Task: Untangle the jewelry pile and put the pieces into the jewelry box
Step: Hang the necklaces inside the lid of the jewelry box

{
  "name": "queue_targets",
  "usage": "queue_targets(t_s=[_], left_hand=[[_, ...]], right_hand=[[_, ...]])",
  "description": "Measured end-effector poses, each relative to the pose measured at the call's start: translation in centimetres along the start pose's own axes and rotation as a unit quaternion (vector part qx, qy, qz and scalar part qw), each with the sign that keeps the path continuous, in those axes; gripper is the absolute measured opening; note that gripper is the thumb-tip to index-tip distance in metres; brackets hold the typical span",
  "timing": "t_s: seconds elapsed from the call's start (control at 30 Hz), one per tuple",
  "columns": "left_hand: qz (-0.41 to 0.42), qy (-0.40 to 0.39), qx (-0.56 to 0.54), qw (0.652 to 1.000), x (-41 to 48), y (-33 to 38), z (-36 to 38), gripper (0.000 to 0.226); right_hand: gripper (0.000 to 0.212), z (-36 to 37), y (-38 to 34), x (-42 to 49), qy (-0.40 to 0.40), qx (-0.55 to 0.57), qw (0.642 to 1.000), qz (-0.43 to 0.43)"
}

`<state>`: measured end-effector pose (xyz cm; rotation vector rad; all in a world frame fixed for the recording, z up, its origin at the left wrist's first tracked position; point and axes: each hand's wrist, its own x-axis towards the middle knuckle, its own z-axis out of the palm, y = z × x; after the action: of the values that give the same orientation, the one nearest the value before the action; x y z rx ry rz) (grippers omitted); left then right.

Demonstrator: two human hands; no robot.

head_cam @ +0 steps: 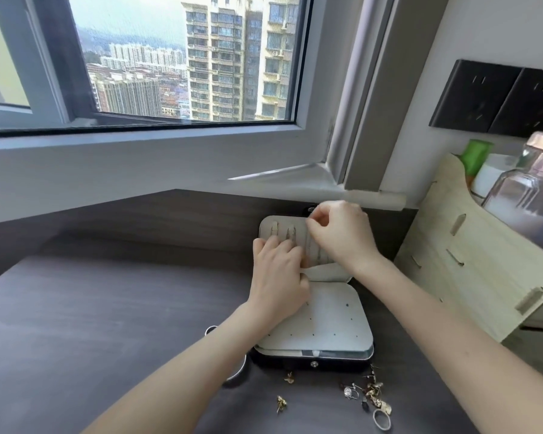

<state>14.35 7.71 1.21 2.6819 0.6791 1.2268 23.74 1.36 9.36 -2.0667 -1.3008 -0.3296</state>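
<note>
Pressing flat, open-fingered, the left hand (276,270) steadies the jewelry box (314,296)'s far half; the right hand (339,233) pinches, perhaps a chain, at its far edge; loose pieces (370,396) crowd its near edge.

I am looking down at a dark grey-brown desk (107,308) filling the lower left and centre of the frame. Across the upper left, a large window (176,57) with a pale grey frame shows hazy daylight, tall apartment blocks and a low city beyond. A white wall (496,32) rises at the upper right, carrying two black socket plates (496,98) side by side. Below them, at the right edge, a light wooden organiser (470,261) stands on the desk, holding a green-capped bottle (476,156) and a clear glass bottle (527,189). The light is soft and even.
</note>
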Motion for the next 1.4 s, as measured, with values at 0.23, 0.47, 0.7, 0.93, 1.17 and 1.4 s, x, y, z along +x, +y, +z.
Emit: queue_targets(t_s=[0.23,0.47,0.7,0.93,1.17,1.4], left_hand=[[0.007,0.007,-0.010,1.000,0.0,0.0,-0.2,0.023],[-0.002,-0.003,-0.012,1.000,0.0,0.0,0.0,0.029],[-0.010,-0.005,-0.010,1.000,-0.1,-0.1,-0.1,0.021],[-0.011,0.003,-0.015,1.000,0.0,0.0,-0.2,0.016],[-0.004,0.018,-0.011,1.000,-0.1,-0.1,-0.2,0.022],[-0.013,0.003,-0.010,1.000,0.1,-0.3,0.0,0.019]], right_hand=[[0.017,2.9,1.4,-0.7,0.105,-0.034,0.991,-0.075],[0.026,3.6,1.0,-0.6,0.128,-0.099,0.987,-0.020],[0.051,2.7,0.2,0.0,0.083,0.009,0.987,0.134],[0.043,1.7,1.1,0.3,-0.024,0.104,0.971,0.212],[0.039,0.8,1.5,-0.9,-0.085,0.058,0.978,0.182],[0.023,-0.2,0.9,-1.6,-0.122,0.032,0.984,0.122]])
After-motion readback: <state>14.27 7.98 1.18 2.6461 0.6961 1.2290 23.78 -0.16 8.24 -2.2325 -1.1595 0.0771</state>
